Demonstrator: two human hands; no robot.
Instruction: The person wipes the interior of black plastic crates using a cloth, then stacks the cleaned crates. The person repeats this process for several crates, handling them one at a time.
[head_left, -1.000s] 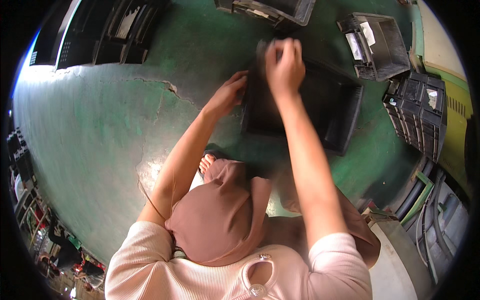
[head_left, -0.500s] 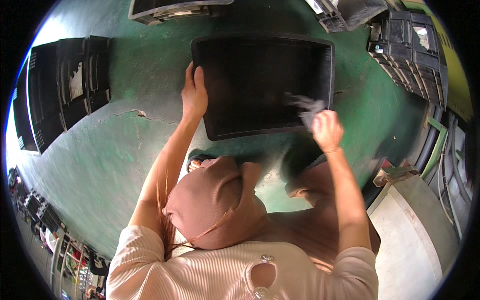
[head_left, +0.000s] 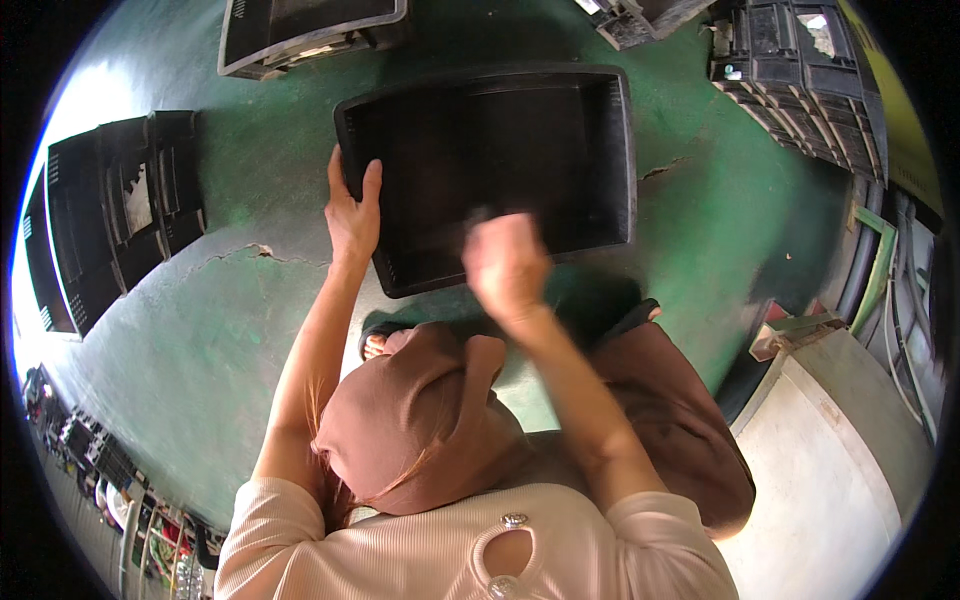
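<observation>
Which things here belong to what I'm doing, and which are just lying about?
In hand:
black bin, gripped by your left hand
something dark at your right hand, too blurred to name

Lying about:
left crates
upper crate
right crates

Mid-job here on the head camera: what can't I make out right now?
All in the head view:
- Right hand: motion blur hides its finger positions and what, if anything, it holds.
- Left hand: some fingers are hidden behind the wall of the black crate.
- That crate's underside: turned away from the camera.
- Crate at upper left: cut off by the top edge.
- Clutter at lower left: too small to identify.
</observation>
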